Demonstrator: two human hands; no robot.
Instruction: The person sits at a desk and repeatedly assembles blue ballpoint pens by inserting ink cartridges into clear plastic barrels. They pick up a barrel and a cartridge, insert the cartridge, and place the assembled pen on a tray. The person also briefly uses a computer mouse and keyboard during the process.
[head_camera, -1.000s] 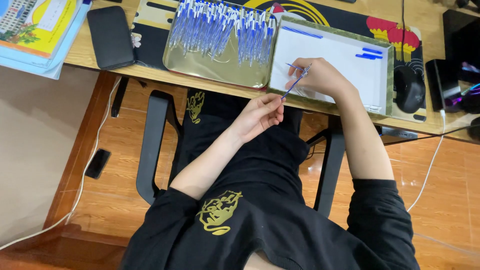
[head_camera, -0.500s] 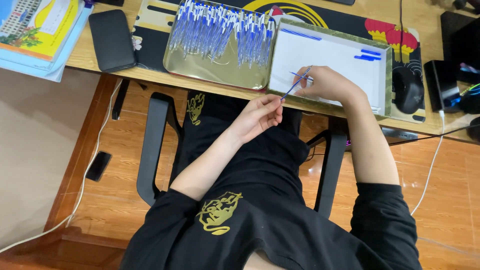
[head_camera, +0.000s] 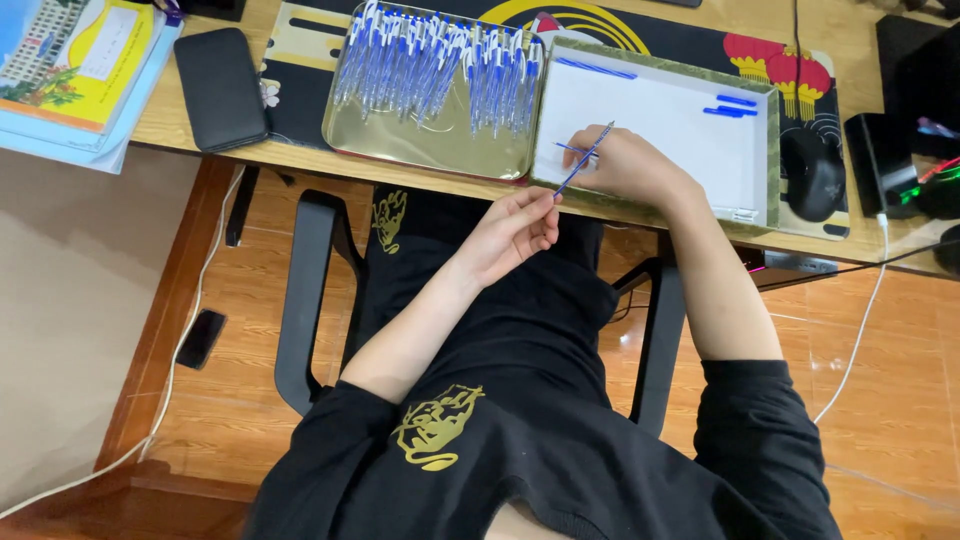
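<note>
A wooden desk (head_camera: 300, 160) runs across the top, from ten to two o'clock. On it a gold tray (head_camera: 420, 145) at twelve holds a heap of blue-and-white pens (head_camera: 440, 65), and beside it at one o'clock sits a white-lined box (head_camera: 680, 130) with a few blue parts inside. A black mouse (head_camera: 812, 172) lies at two. The right hand (head_camera: 625, 165) rests curled on the box's near edge — its grip on the thin blue pen refill (head_camera: 583, 160) is hidden. The left hand (head_camera: 515, 228), near centre, pinches the refill's lower end between fingertips.
</note>
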